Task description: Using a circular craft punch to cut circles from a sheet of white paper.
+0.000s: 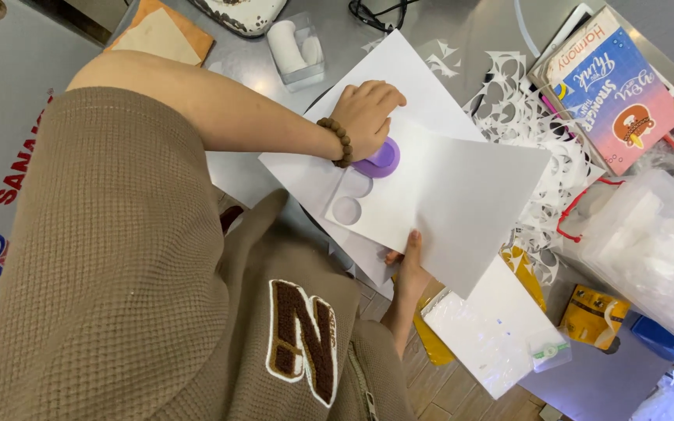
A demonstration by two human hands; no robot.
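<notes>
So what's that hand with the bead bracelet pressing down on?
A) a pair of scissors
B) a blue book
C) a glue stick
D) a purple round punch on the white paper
D: the hand with the bead bracelet rests on a purple round punch at the edge of the white paper, beside two round holes already cut in it.

place: a craft corner, likely at home | counter (pixel 462 31): grey, crowded where I work | signs: white sheets of paper (pixel 446 187) with round holes; lacy paper offcuts (pixel 520 109); a purple round punch (pixel 384 158); a colourful notebook (pixel 614 86); clear plastic bags (pixel 649 242) of supplies | floor (pixel 446 386): wood planks
</notes>
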